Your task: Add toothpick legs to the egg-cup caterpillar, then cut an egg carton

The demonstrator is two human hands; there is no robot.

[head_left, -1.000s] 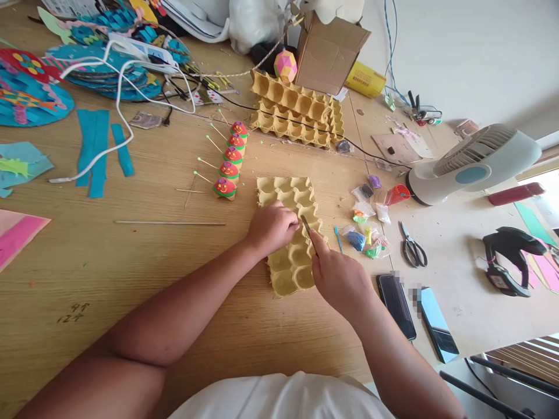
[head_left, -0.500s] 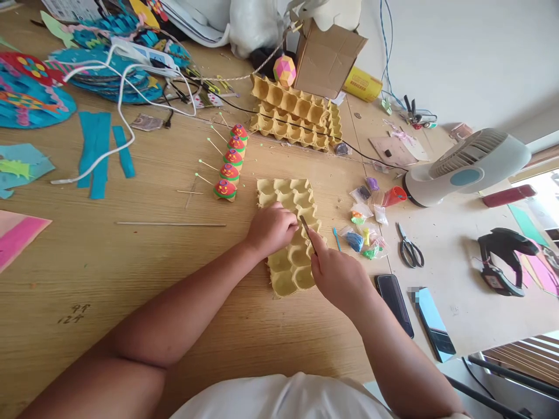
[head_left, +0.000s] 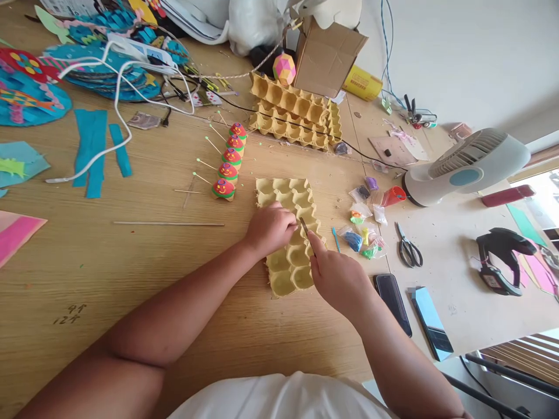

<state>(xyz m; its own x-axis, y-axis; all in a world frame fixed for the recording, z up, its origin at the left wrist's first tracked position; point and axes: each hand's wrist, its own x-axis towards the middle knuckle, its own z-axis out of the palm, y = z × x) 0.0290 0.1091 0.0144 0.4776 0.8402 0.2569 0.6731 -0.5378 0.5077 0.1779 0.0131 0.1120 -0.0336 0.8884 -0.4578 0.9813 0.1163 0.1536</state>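
Observation:
A yellow egg tray [head_left: 283, 195] lies flat on the wooden table in front of me. My left hand [head_left: 269, 228] is closed, pressing down on the tray's middle cups. My right hand [head_left: 338, 278] grips a small knife [head_left: 303, 225] whose blade meets the tray right beside my left fingers. A row of painted red and green egg-cup figures [head_left: 229, 160] with pin antennae stands just left of the tray.
More egg trays [head_left: 292, 110] are stacked at the back beside a cardboard box [head_left: 328, 55]. Small clay bags [head_left: 364, 233], scissors [head_left: 408, 249], two phones [head_left: 393, 302] and a white fan [head_left: 471, 166] lie to the right. White cables [head_left: 117, 93], blue paper crafts and a thin stick [head_left: 168, 223] are on the left.
Both hands stay on the tray with the knife in nearly the same spot; only the view has shifted slightly.

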